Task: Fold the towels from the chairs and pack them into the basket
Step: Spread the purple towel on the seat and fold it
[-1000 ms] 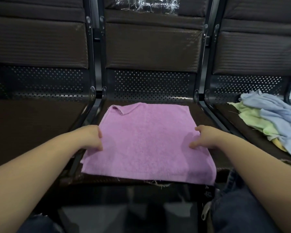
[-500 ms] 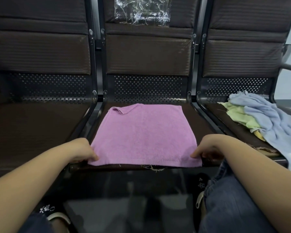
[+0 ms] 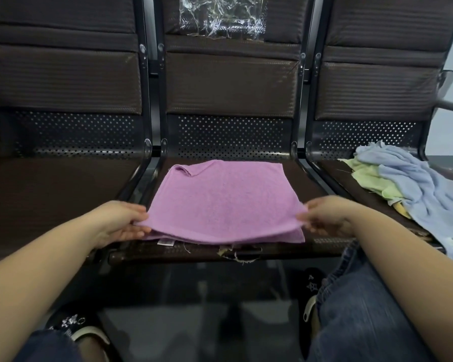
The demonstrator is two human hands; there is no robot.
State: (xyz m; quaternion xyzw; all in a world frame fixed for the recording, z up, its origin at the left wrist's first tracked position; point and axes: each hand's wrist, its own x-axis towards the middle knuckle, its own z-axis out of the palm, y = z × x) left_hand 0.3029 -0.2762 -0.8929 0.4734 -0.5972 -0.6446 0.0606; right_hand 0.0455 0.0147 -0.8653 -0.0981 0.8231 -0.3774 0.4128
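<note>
- A row of three dark chairs [image 3: 228, 82] is filling the view, each one having a padded back and a perforated metal strip below it.
- The middle seat [image 3: 309, 186] is carrying the pink towel [image 3: 220, 202], which is lying folded in layers with its near edge close to the front rim of the seat.
- On the right seat, a light blue towel [image 3: 413, 184] is lying crumpled, partly covering a pale green towel [image 3: 369, 178]; a bit of yellow cloth [image 3: 400, 209] is showing under them.
- The left hand [image 3: 120, 222] is gripping the near left corner of the pink towel, with the thumb on top and the fingers under the upper layer, and this layer is standing a little above the lower one.
- The right hand [image 3: 324, 216] is pinching the near right corner of the same upper layer.
- A piece of clear plastic wrap [image 3: 222, 17] is sticking on the back of the middle chair, near the top.
- A small white label [image 3: 165, 242] is peeking out under the near edge of the pink towel, close to the left hand.
- Some loose threads [image 3: 242, 259] are hanging from the worn front rim of the middle seat.
</note>
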